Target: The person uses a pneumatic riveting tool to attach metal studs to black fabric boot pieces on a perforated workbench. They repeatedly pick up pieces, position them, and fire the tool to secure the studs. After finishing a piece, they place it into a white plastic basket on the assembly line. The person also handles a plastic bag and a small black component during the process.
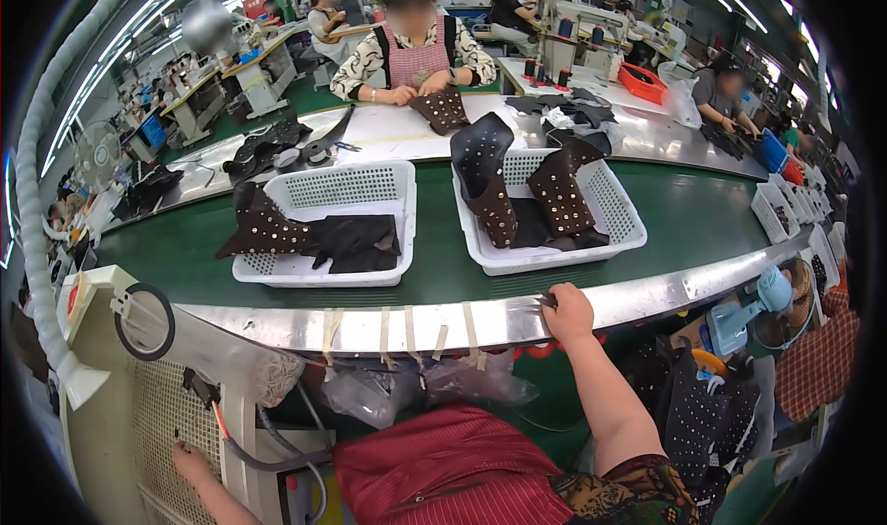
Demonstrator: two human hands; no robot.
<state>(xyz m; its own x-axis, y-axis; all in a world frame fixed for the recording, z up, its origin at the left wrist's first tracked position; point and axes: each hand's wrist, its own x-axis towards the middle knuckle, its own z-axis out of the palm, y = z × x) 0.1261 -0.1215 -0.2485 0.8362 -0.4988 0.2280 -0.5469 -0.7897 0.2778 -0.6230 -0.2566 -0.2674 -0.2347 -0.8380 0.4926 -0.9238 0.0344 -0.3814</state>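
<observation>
My right hand (566, 311) rests on the metal edge (637, 303) of the conveyor table, its fingers curled. A small dark tip shows at its fingertips, too small to name. Low on the left, my left hand (191, 462) is closed in front of the perforated panel (166, 405) of a cream machine. A tiny dark thing appears by its fingertips; I cannot tell whether it is held. Beyond my right hand, a white basket (554, 259) holds dark studded shoe-upper pieces (565, 193). Another white basket (323, 277) to the left carries similar studded pieces (268, 229).
Tape strips (384, 331) and plastic bags (370, 394) hang from the table edge. A round black-rimmed ring (145, 322) tops the cream machine. Across the green belt (434, 220), a person (416, 63) handles a studded piece (441, 109). A blue fan (753, 308) stands at right.
</observation>
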